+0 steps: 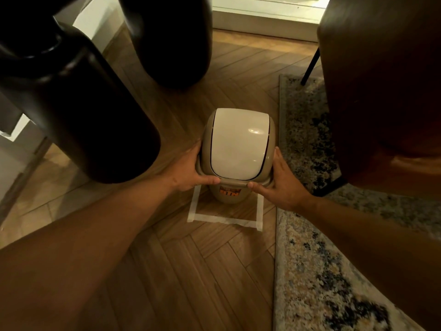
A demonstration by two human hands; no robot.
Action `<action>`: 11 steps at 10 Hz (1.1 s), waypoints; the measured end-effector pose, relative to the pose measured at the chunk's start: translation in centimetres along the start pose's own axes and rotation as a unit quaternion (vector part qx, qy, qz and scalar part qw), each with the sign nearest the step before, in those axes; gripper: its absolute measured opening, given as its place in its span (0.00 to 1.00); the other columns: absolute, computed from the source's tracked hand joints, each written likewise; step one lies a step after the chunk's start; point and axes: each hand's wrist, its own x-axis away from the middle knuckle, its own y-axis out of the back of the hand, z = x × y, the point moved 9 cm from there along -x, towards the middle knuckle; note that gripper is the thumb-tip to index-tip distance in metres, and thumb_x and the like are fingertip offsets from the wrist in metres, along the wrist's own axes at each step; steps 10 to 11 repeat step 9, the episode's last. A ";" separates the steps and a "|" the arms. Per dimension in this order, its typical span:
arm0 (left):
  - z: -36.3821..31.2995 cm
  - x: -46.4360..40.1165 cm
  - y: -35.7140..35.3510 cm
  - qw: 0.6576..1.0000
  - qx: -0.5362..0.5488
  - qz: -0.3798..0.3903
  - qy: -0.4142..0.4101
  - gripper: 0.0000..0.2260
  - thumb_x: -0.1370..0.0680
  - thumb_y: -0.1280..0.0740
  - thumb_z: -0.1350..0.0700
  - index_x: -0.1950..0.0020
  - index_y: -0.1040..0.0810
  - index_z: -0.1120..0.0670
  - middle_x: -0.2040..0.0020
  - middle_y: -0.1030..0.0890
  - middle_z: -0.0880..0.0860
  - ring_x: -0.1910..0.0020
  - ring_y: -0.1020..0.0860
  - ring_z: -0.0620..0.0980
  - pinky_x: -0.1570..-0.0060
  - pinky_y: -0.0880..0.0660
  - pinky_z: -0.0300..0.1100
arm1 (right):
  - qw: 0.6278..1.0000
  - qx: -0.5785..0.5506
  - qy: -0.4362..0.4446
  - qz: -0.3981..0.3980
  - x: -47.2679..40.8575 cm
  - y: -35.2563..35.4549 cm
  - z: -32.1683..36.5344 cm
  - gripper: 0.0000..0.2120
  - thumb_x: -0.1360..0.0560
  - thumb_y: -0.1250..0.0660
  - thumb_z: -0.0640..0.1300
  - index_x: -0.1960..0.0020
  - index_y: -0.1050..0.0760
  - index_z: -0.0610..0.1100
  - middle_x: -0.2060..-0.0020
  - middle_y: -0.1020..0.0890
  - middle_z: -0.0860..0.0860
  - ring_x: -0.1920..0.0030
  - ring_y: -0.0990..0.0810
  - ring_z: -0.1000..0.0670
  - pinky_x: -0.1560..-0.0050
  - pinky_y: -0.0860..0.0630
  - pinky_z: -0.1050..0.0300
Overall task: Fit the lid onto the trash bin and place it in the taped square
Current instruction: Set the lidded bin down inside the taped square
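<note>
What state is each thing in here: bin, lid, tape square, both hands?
Trash bin: upright, inside the taped square.
Lid: on the bin, white flap closed.
Taped square: near side and both side strips visible, far side hidden.
Left hand: gripping the lid's left rim.
Right hand: gripping its right rim.

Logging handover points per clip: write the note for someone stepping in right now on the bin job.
Left hand: gripping the lid's left rim.
Right hand: gripping the lid's right rim.
Trash bin: upright on the wood floor, inside the taped square, toward its far side.
Lid: on top of the bin, white flap closed.
Done: lid appears on, bin in the square.
Left: confirm the lid is seated, then let go.
</note>
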 end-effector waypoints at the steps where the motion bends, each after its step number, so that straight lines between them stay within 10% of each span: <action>1: -0.1 0.0 0.0 1.000 -0.004 -0.002 -0.006 0.57 0.38 0.17 0.38 0.18 0.47 0.41 0.21 0.34 0.44 0.23 0.35 0.44 0.25 0.33 0.50 | 1.000 -0.003 0.006 -0.005 -0.1 -0.1 -0.1 0.58 0.30 0.32 0.75 0.15 0.61 0.53 0.15 0.56 0.52 0.16 0.62 0.51 0.17 0.49 0.39; 11: 0.9 0.0 -0.3 1.000 0.024 -0.014 0.006 0.56 0.38 0.18 0.36 0.18 0.47 0.40 0.22 0.33 0.45 0.23 0.34 0.46 0.27 0.31 0.55 | 0.999 -0.037 -0.002 -0.003 -0.2 0.1 0.0 0.59 0.30 0.28 0.72 0.15 0.61 0.56 0.15 0.55 0.54 0.15 0.58 0.50 0.18 0.46 0.38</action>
